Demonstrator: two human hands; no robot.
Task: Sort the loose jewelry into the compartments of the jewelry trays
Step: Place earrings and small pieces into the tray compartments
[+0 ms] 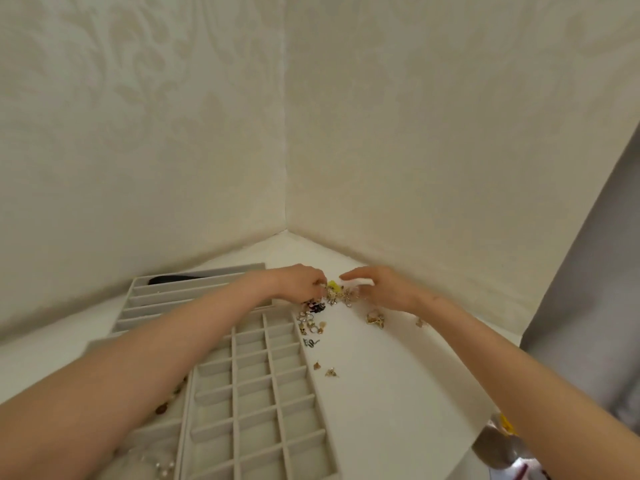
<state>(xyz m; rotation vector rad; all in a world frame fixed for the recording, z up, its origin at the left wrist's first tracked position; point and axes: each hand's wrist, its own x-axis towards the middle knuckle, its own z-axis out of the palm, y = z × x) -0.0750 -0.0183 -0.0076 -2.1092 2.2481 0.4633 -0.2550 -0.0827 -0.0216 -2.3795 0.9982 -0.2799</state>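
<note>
Jewelry pile (334, 295) heaped on bench (388, 382) just right of grid tray (256, 379) for short transfers. Left grip (302, 286) curled into pile, hold cannot be told; right grip (382, 289) released, likely steadying pile.

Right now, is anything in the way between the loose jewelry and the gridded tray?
Nothing visible. The loose jewelry lies on the tabletop beside the right rim of the gridded tray, with the left hand pinching at it and the right hand over it. Only the left forearm crosses above the tray's far compartments.
</note>
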